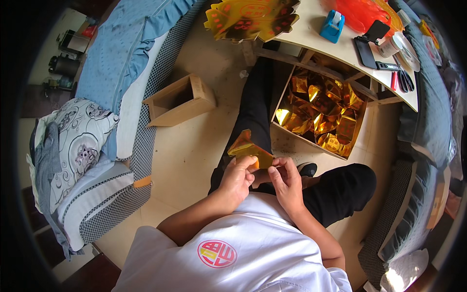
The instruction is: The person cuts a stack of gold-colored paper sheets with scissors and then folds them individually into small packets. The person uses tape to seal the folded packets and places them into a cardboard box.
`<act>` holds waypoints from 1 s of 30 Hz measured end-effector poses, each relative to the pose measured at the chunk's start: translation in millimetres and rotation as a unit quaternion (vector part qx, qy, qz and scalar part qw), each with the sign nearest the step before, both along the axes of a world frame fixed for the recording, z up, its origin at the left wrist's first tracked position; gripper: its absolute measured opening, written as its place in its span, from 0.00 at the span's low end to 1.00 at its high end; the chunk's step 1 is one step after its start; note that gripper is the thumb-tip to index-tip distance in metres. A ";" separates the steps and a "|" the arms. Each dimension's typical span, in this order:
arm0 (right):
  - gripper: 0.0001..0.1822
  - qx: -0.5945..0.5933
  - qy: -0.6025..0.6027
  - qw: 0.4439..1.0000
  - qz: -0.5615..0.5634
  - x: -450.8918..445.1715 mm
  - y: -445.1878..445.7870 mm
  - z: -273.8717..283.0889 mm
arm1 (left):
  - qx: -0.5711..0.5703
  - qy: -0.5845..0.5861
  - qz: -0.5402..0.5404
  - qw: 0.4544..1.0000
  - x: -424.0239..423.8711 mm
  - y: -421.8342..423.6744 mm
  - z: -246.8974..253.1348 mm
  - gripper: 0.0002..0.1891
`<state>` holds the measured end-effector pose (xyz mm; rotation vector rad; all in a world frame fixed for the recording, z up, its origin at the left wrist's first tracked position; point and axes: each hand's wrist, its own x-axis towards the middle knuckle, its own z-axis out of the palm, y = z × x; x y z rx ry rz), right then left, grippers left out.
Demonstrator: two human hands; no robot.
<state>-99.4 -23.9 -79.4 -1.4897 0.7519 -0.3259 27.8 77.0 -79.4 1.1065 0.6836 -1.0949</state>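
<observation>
In front of my lap, a partly folded sheet of shiny gold foil paper (251,149) is held between both hands. My left hand (237,177) pinches its lower left part between thumb and fingers. With thumb and fingertips, my right hand (286,179) grips its lower right corner. Beyond my knees, a large cardboard box (310,141) under the table holds many folded gold foil pieces (324,109). A stack of flat gold foil sheets with red print (251,18) lies at the table's left end.
The pale tabletop (310,38) bears a blue tape dispenser (332,26), a red plastic bag (361,16), a black phone stand (366,51), a white cup (390,46) and black-handled scissors (405,81). An open cardboard box (182,111) stands on the floor beside the blue-covered sofa (116,47).
</observation>
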 end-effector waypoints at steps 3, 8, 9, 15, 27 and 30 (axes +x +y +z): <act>0.17 -0.001 -0.057 0.998 0.000 -4.1 1.7 8.6 | 0.000 0.000 -0.002 1.000 3.4 0.0 -1.2 0.08; 0.24 -0.276 0.019 0.945 0.175 -3.4 -11.7 20.4 | 0.006 0.020 0.008 1.000 4.6 1.3 -5.0 0.07; 0.22 -0.290 0.009 0.942 0.168 -1.4 -14.1 16.4 | -0.005 0.030 0.010 0.999 4.7 2.0 -6.1 0.06; 0.11 -0.294 -0.051 0.929 0.218 2.5 -41.2 5.0 | -0.026 0.078 0.038 0.996 8.6 2.2 7.2 0.07; 0.14 -0.339 -0.068 0.921 0.177 -0.6 -37.3 6.8 | -0.021 -0.013 0.005 1.000 9.5 -0.2 22.7 0.09; 0.11 -0.367 -0.077 0.915 0.148 2.3 -28.6 11.1 | -0.016 -0.042 -0.051 0.998 10.2 4.6 9.1 0.11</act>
